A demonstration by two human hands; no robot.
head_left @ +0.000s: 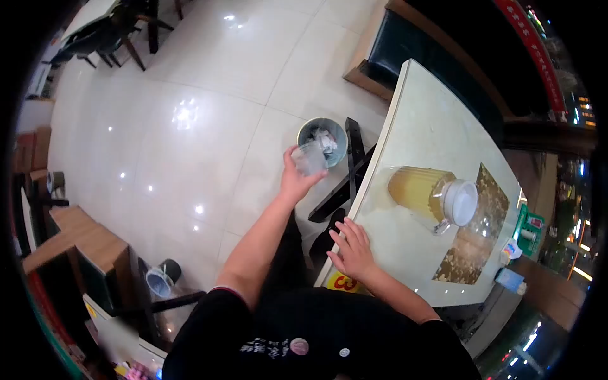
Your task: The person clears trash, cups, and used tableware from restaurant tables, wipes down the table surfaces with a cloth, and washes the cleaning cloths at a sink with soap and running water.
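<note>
A person's left hand [296,180] holds a clear cup [311,158] over a bin [342,144].
Its fingers grip the cup; the right hand [356,254], fingers loosely spread, is at the worktop's [423,126] edge.

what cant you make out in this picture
All in the head view:
Exact shape of the clear plastic item at the left hand: blurred and see-through.
Bottom of the bin: hidden by white waste and partly by that item.
Palm of the right hand: hidden by the back of the hand.
Lettering on the black shirt: too small and blurred.
Rest of the far table, top left: cut off by the picture's edge.
</note>
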